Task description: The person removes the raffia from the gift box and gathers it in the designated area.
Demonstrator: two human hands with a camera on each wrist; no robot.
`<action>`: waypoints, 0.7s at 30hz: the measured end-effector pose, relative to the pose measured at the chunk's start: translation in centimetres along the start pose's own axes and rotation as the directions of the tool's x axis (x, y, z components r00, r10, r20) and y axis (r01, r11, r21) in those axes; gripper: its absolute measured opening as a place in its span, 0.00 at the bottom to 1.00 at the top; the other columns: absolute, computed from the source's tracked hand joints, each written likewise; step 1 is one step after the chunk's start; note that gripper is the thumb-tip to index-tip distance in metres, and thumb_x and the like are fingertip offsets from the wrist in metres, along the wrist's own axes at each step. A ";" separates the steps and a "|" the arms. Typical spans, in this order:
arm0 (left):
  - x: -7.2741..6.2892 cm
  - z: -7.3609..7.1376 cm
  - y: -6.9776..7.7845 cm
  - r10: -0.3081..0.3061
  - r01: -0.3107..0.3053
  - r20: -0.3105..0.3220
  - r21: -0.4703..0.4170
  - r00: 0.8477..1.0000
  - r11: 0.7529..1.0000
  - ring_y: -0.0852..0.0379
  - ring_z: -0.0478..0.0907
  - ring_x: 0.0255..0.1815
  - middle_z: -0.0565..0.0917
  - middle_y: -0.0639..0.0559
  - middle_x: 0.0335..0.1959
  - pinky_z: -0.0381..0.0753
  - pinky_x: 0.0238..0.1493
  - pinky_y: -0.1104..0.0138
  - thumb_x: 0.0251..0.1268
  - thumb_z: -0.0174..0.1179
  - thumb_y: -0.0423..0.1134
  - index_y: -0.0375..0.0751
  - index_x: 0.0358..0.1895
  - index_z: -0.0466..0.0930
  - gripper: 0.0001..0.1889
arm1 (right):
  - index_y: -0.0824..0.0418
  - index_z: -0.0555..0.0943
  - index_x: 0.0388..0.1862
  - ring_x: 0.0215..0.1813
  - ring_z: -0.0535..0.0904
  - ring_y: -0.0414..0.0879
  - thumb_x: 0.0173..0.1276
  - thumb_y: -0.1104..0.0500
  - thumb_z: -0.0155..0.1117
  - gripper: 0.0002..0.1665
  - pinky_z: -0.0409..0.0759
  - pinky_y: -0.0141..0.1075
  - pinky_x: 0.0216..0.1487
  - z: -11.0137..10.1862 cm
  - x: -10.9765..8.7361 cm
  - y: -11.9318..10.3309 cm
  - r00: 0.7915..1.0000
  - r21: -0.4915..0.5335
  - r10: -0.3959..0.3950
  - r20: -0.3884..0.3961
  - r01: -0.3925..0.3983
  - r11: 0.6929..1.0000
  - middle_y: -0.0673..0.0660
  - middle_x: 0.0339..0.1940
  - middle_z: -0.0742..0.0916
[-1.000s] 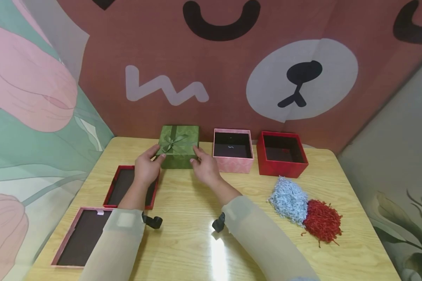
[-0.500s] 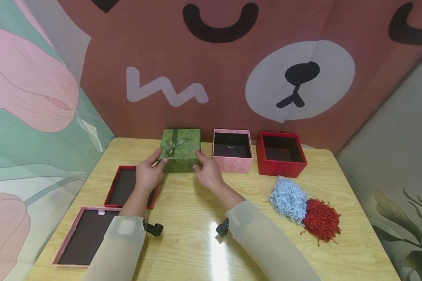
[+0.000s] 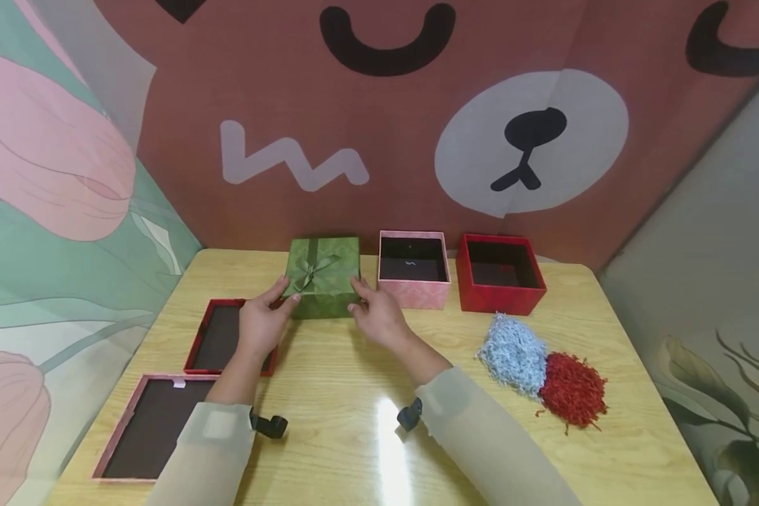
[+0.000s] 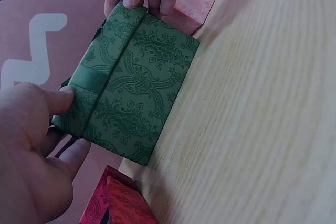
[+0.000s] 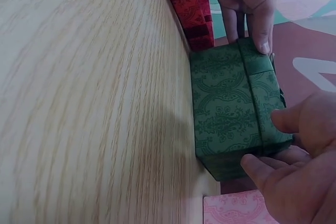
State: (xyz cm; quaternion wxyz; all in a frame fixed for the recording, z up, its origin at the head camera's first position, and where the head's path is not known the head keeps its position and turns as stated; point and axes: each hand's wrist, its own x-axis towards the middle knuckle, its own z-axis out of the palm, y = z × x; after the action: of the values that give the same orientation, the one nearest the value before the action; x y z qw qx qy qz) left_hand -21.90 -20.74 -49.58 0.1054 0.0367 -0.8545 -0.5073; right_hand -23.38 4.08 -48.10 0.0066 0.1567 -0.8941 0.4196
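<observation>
A green patterned gift box [image 3: 332, 263] with its lid on and a ribbon bow [image 3: 312, 270] on top stands at the back left of the table. My left hand [image 3: 262, 322] grips its left side, the thumb on the front of the lid. On the right side my right hand [image 3: 382, 318] holds it likewise, thumb in front. In the left wrist view, the seam between lid [image 4: 118, 38] and lower part shows just below the left thumb. Both wrist views show the box's front wall [image 5: 226, 98]. Fingertips behind the box are partly hidden.
To the right stand an open pink box [image 3: 414, 295] and an open red box [image 3: 502, 301]. Light blue shredded paper [image 3: 514, 353] and red shredded paper [image 3: 572, 390] lie before them. At left, a red lid [image 3: 210, 336] and a pink lid [image 3: 119, 439] lie upturned.
Held between both hands, the green gift box has come a little toward me, its front edge now nearer than the pink box's. The other boxes, lids and shredded paper stay put.
</observation>
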 end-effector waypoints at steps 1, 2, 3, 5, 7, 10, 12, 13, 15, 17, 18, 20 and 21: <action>-0.1 0.0 0.0 -0.002 0.002 -0.001 0.008 1.000 1.000 0.52 0.67 0.76 0.75 0.61 0.71 0.74 0.72 0.51 0.69 0.69 0.54 0.53 0.71 0.77 0.29 | 0.59 0.69 0.79 0.31 0.82 0.41 0.75 0.59 0.66 0.35 0.82 0.39 0.37 -0.1 -0.1 0.0 1.000 0.003 -0.002 0.000 0.002 1.000 0.64 0.75 0.73; -0.2 0.1 0.0 -0.002 0.002 -0.001 0.011 1.000 1.000 0.52 0.68 0.75 0.76 0.61 0.71 0.74 0.71 0.51 0.69 0.69 0.54 0.54 0.71 0.77 0.29 | 0.59 0.70 0.78 0.31 0.81 0.42 0.75 0.59 0.66 0.35 0.82 0.40 0.38 -0.1 -0.2 0.0 1.000 0.009 -0.004 0.000 0.004 1.000 0.65 0.75 0.73; -0.3 0.1 0.0 0.000 0.000 -0.003 0.012 1.000 1.000 0.52 0.68 0.75 0.76 0.61 0.71 0.75 0.71 0.52 0.69 0.69 0.54 0.53 0.71 0.77 0.29 | 0.59 0.70 0.78 0.32 0.81 0.41 0.75 0.60 0.66 0.35 0.83 0.40 0.40 -0.2 -0.3 0.0 1.000 0.010 -0.006 0.001 0.006 1.000 0.65 0.75 0.73; -0.6 0.1 0.0 0.008 -0.008 -0.008 0.014 1.000 1.000 0.53 0.71 0.73 0.76 0.59 0.70 0.76 0.69 0.53 0.69 0.70 0.54 0.52 0.71 0.78 0.29 | 0.59 0.70 0.78 0.38 0.83 0.43 0.74 0.61 0.67 0.35 0.83 0.39 0.43 -0.4 -0.6 0.0 1.000 0.027 -0.005 0.005 0.005 1.000 0.65 0.75 0.73; -0.9 0.1 0.1 0.015 -0.015 -0.014 0.013 1.000 1.000 0.54 0.74 0.70 0.77 0.59 0.70 0.80 0.65 0.55 0.69 0.70 0.53 0.51 0.70 0.78 0.29 | 0.60 0.70 0.78 0.46 0.84 0.45 0.73 0.62 0.67 0.36 0.84 0.38 0.48 -0.5 -0.9 -0.1 1.000 0.038 -0.009 0.016 0.008 0.999 0.66 0.75 0.73; -1.4 0.1 0.2 0.027 -0.026 -0.034 0.005 0.999 1.000 0.54 0.78 0.66 0.78 0.56 0.69 0.83 0.61 0.57 0.69 0.71 0.50 0.49 0.69 0.79 0.28 | 0.60 0.68 0.78 0.54 0.85 0.49 0.73 0.63 0.68 0.37 0.84 0.37 0.48 -0.8 -1.4 -0.1 0.999 0.054 -0.020 0.042 0.018 0.998 0.66 0.76 0.72; -1.8 0.2 0.2 0.031 -0.031 -0.043 0.006 0.999 0.999 0.53 0.79 0.66 0.79 0.55 0.68 0.83 0.59 0.57 0.69 0.71 0.49 0.48 0.69 0.80 0.27 | 0.61 0.68 0.79 0.57 0.84 0.50 0.73 0.63 0.67 0.37 0.85 0.36 0.48 -0.9 -1.7 -0.1 0.998 0.059 -0.027 0.057 0.023 0.998 0.66 0.76 0.71; -2.0 0.2 0.3 0.038 -0.038 -0.047 0.006 0.998 0.999 0.53 0.79 0.65 0.79 0.54 0.68 0.83 0.60 0.57 0.69 0.71 0.48 0.47 0.69 0.80 0.27 | 0.61 0.68 0.78 0.60 0.84 0.50 0.73 0.63 0.67 0.37 0.85 0.36 0.50 -0.9 -1.9 0.0 0.998 0.061 -0.032 0.057 0.029 0.998 0.66 0.76 0.71; -2.4 0.3 0.3 0.052 -0.052 -0.054 0.011 0.997 0.999 0.53 0.79 0.65 0.80 0.53 0.67 0.82 0.61 0.57 0.68 0.72 0.47 0.46 0.68 0.80 0.27 | 0.60 0.68 0.78 0.61 0.83 0.51 0.73 0.62 0.67 0.36 0.86 0.36 0.53 -1.1 -2.3 0.1 0.998 0.071 -0.030 0.057 0.026 0.997 0.65 0.76 0.71; -2.8 0.3 0.2 0.065 -0.064 -0.059 0.019 0.996 0.998 0.53 0.79 0.65 0.80 0.53 0.66 0.82 0.61 0.58 0.68 0.72 0.47 0.46 0.68 0.81 0.27 | 0.59 0.70 0.78 0.66 0.80 0.51 0.73 0.61 0.68 0.36 0.84 0.36 0.58 -1.1 -2.7 0.3 0.998 0.080 -0.032 0.052 0.028 0.996 0.64 0.75 0.72; -3.0 0.4 0.2 0.070 -0.069 -0.063 0.019 0.996 0.997 0.53 0.79 0.65 0.81 0.53 0.66 0.81 0.61 0.59 0.67 0.73 0.47 0.46 0.67 0.81 0.27 | 0.59 0.71 0.77 0.67 0.79 0.51 0.73 0.60 0.69 0.35 0.84 0.36 0.60 -1.2 -2.9 0.4 0.998 0.086 -0.034 0.048 0.030 0.996 0.63 0.75 0.73; -3.4 0.4 0.2 0.077 -0.075 -0.071 0.029 0.995 0.997 0.53 0.80 0.64 0.81 0.53 0.65 0.82 0.60 0.61 0.67 0.73 0.47 0.46 0.67 0.82 0.26 | 0.57 0.72 0.76 0.67 0.79 0.50 0.73 0.58 0.70 0.34 0.83 0.35 0.60 -1.2 -3.2 0.6 0.999 0.095 -0.032 0.043 0.028 0.995 0.61 0.74 0.74; -3.7 0.3 0.3 0.076 -0.074 -0.070 0.031 0.995 0.997 0.54 0.80 0.63 0.82 0.54 0.65 0.83 0.58 0.63 0.67 0.73 0.47 0.47 0.67 0.82 0.26 | 0.56 0.73 0.75 0.66 0.79 0.50 0.73 0.56 0.70 0.34 0.84 0.35 0.60 -1.3 -3.4 0.7 0.999 0.088 -0.035 0.037 0.032 0.996 0.59 0.73 0.75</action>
State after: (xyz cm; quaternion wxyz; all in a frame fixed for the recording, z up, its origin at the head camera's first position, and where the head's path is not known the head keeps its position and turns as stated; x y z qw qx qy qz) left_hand -18.40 -19.69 -50.04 0.1541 0.0240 -0.8582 -0.4891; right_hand -20.49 6.39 -48.29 -0.0105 0.1800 -0.8720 0.4552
